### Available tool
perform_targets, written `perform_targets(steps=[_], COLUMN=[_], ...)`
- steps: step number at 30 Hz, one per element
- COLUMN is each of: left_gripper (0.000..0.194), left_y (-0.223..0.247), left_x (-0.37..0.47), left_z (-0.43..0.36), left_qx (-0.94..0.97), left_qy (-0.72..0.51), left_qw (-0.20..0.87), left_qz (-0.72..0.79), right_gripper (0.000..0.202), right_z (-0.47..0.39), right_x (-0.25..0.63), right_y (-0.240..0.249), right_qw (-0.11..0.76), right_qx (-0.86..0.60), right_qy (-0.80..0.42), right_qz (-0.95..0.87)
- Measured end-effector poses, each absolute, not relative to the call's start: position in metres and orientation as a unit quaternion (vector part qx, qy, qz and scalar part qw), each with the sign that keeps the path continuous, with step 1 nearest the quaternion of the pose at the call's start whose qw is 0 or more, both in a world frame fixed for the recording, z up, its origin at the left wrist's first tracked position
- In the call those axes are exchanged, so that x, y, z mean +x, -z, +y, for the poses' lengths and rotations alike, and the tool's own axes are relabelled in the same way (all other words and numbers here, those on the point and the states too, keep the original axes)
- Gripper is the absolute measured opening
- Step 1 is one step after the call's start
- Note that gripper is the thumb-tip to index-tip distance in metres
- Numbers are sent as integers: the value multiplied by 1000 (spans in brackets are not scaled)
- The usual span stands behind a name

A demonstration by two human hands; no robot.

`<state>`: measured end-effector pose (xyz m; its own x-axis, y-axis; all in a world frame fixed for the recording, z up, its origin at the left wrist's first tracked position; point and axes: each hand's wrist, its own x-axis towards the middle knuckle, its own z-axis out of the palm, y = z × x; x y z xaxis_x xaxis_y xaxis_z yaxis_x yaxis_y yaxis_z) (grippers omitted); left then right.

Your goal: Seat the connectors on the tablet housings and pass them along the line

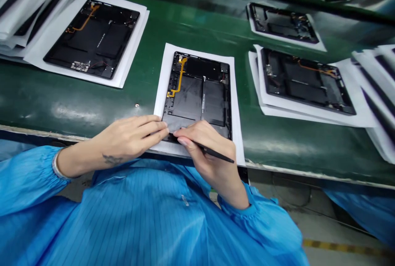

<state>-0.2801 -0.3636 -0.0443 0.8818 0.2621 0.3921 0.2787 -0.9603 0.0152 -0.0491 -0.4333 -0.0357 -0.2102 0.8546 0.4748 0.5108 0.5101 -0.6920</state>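
Observation:
An opened tablet [188, 99] lies on a white sheet [239, 134] near the table's front edge, its dark inside facing up. An orange flex cable [182, 77] runs down its left side. My left hand [131, 136] is open, with its fingers stretched out flat and their tips on the tablet's lower left edge. My right hand [208, 146] is closed around slim black tweezers [217, 154], their rear end sticking out to the right. The tips of the tweezers are hidden by my fingers over the tablet's lower end, beside my left fingertips.
Another opened tablet [92, 39] lies on paper at the left, by a stack of paper-wrapped panels [27, 10]. More opened tablets [308, 80] rest on sheets at the right, near another stack [378, 93]. A small screw-like piece [137, 105] lies on the green table [197, 27].

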Motion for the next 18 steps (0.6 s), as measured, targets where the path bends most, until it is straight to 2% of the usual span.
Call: perform_targets(steps=[8,14,18], left_gripper=[29,32,30], left_y=[29,29,33], left_x=[-261,-246,-244], left_z=[-359,-361,-366], left_qx=[-973,-969,-967], left_qy=[181,217,214], left_qw=[93,93,116], left_qz=[-105,-80,-82], right_gripper=[13,14,9], right_z=[-451,-453,-460], right_x=[-26,-27,-32], right_y=[30,33,29], right_qw=[420,425,332], right_qx=[-497,-505,-481], right_qy=[-173,-159,-89], right_qz=[-739,-734,-807])
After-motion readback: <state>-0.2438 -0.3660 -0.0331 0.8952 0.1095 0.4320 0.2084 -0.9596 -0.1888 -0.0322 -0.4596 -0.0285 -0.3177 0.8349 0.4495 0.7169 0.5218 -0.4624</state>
